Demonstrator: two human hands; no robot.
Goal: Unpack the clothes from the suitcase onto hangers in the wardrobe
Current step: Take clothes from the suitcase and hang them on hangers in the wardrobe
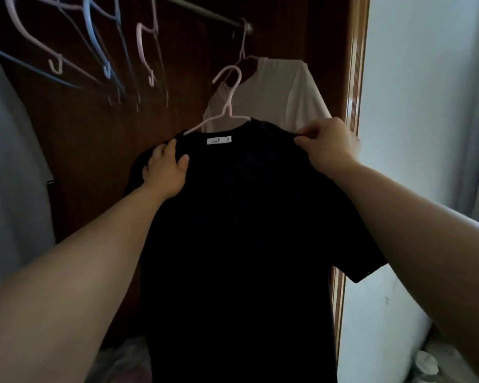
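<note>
Shirt [233,230] between left grip [165,170], right grip [327,145]

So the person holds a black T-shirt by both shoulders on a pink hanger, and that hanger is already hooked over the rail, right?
Not quite. In the head view the hook of the pink hanger is free, below the rail, in front of a white T-shirt. The rest holds: left hand and right hand hold the black T-shirt by its shoulders.

Both forearms [94,258] bare to frame edge; left hand [165,170] & right hand [328,146] bare too, short rounded fingers.
</note>
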